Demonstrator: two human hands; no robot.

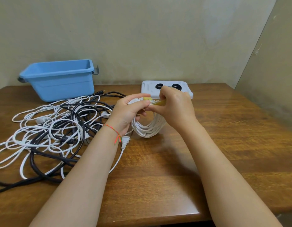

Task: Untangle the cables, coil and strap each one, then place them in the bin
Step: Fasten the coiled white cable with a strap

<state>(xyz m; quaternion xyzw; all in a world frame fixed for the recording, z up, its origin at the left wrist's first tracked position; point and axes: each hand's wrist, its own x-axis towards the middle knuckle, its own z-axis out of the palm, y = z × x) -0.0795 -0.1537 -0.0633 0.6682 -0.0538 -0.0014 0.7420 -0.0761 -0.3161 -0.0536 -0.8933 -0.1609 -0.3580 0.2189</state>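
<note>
No brand, label or writing can be read anywhere in the view. One white cable coil (149,128) of many round loops hangs between the two hands above the wooden desk (223,136), its lower curve close to or touching the grained top. The left hand (130,110) curls its fingers round the top of the bundle, so its grip is closed on the coil. The right hand (174,105) pinches a yellow strap (159,102) that wraps the gathered strands, its grip closed on that strap. A flat white plug (125,141) lies on the desk just below the left wrist, which wears a thin red and green thread bracelet (115,132).

To the left lies one tangled heap (56,128) of thin white and thicker black cables; how many are in it cannot be counted. Behind the heap stands one blue plastic bin (60,79), rectangular with grey handles, nothing visible in the part of its inside that shows. Behind the hands rests one flat white tray (148,90) with rounded corners, carrying two black ring-shaped straps (159,86), partly hidden by the right hand.
</note>
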